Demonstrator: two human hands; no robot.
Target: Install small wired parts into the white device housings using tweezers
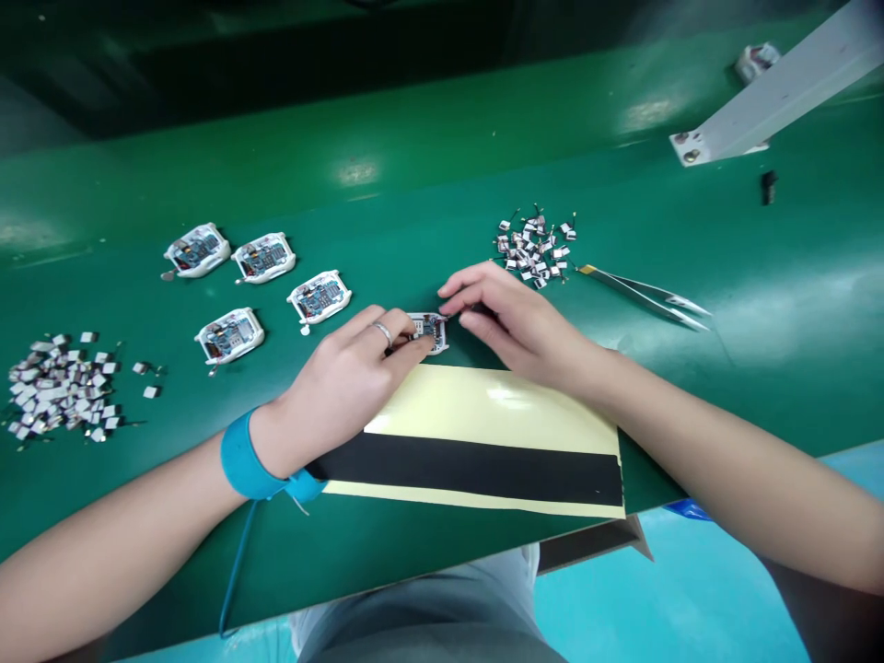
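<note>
My left hand (355, 368), with a ring and a teal wrist strap (252, 456), is closed on a small white watch housing (437, 333) with an exposed circuit board. Its fingers cover the housing's left part. Just right of this housing hovers my right hand (515, 318), fingers curved and thumb apart from them; I make out nothing held in it. A yellow sheet (476, 396) with a black strip (483, 468) lies below both hands. Beyond the right hand is a pile of small white-and-dark parts with short leads (535, 247).
Several similar open housings (321, 296) sit at left. A larger heap of small parts (62, 387) lies at far left. Metal tweezers (645, 293) rest right of the smaller pile. A white metal bracket (780, 92) stands at upper right, near a small black piece (769, 187).
</note>
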